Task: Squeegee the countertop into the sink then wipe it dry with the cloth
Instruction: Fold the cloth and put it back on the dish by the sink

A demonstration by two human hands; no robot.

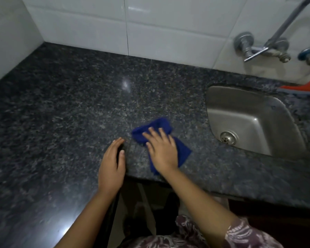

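The blue cloth [161,140] lies crumpled on the dark speckled tabletop [79,104], near its front edge and to the left of the sink [249,111]. The right hand [162,151] rests flat on top of it, palm down, fingers [151,130] spread and extended rather than curled, so this grip is open and pressing on the cloth, not clamped around it. Cloth shows beyond the fingertips, and more of it pokes out on the thumb-opposite side toward the sink and back beside the wrist.

Just to the left of that grip, the left hand [112,161] lies at the inner corner of the tabletop's front edge, fingers together and stretched out, thumb along the edge; its grip is open and empty, apart from the cloth.

To the right of the right grip the steel sink is set into the tabletop, its drain [228,137] visible at the bottom. Beyond the sink, at the far right against the white tiled wall [150,24], part of an orange-red squeegee [304,86] lies on the tabletop, well apart from both hands. Above it a metal tap [261,49] is mounted on the wall. A patterned sleeve [243,235] covers the right upper arm.
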